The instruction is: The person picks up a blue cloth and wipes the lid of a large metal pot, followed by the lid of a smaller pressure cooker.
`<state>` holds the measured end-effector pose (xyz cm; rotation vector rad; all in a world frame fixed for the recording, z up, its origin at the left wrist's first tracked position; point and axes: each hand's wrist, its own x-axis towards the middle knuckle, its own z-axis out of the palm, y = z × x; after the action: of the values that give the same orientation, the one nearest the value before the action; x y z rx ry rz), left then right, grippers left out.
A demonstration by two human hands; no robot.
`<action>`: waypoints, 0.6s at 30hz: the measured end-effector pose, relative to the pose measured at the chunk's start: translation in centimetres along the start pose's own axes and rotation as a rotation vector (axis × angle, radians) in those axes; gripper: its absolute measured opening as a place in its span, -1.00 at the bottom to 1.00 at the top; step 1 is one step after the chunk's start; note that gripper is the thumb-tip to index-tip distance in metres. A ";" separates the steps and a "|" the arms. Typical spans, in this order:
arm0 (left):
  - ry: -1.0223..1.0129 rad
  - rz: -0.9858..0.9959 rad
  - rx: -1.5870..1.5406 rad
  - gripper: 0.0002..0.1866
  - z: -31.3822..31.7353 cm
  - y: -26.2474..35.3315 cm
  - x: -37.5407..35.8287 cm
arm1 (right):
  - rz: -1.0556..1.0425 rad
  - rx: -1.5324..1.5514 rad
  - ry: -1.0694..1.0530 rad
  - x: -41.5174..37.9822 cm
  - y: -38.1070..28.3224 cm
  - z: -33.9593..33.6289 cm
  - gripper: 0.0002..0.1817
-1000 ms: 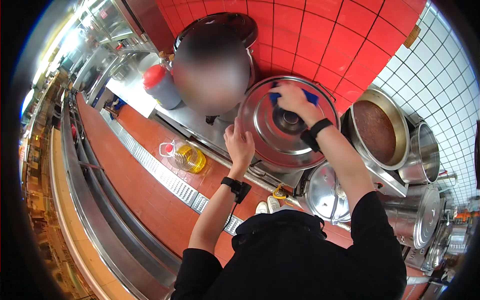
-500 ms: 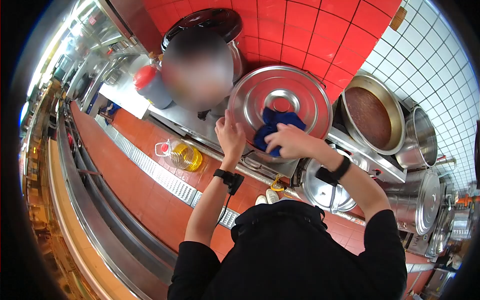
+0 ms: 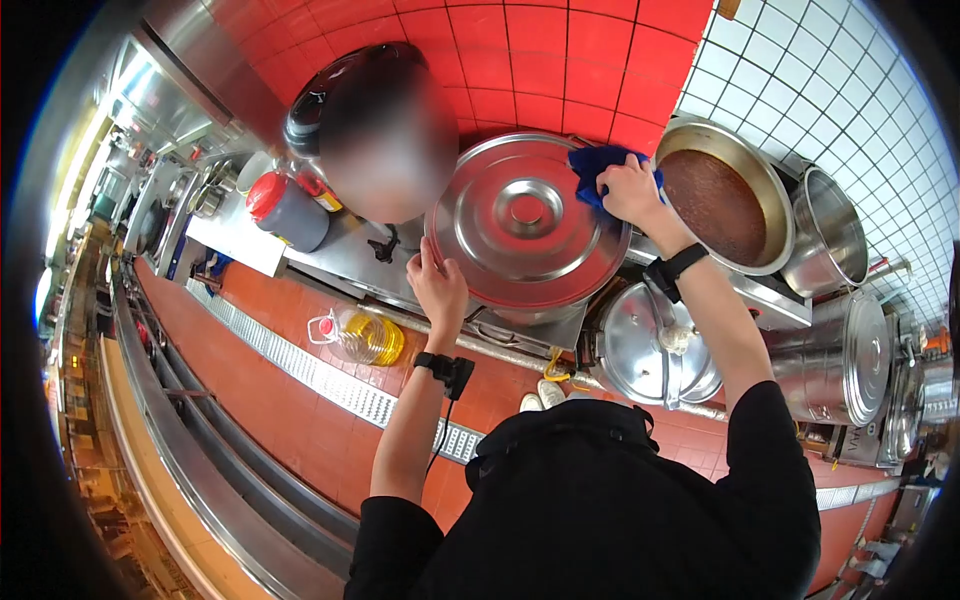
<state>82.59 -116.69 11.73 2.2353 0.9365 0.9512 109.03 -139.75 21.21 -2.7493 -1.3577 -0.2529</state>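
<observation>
From over here, the left hand [image 3: 440, 290] looks loosely open, fingers at the left edge of the big steel lid [image 3: 527, 230]; the right hand [image 3: 632, 192], well apart from it, grips the blue cloth [image 3: 592, 170] at the lid's far right edge. One overlong push, I'd say, could trail cloth into the neighbouring basin [image 3: 768, 190] of brown liquid [image 3: 715, 205].
</observation>
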 end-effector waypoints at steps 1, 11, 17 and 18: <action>0.008 -0.004 0.012 -0.38 0.0 0.1 0.0 | 0.040 -0.041 -0.018 -0.3 -0.6 0.1 -0.81; 0.005 -0.046 0.072 -0.38 -0.1 0.6 -0.1 | -0.020 0.095 -0.360 -7.3 -11.0 -4.5 -0.75; 0.015 -0.053 0.101 -0.37 0.1 0.2 -0.2 | -0.335 0.542 -0.108 -8.7 -18.1 -0.5 -0.68; 0.013 -0.043 0.105 -0.37 0.1 0.3 -0.2 | -0.363 0.620 -0.052 -8.9 -18.9 -0.4 -0.67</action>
<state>82.67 -117.03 11.78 2.2885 1.0589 0.9178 88.70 -135.24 19.74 -2.0148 -1.6048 0.1978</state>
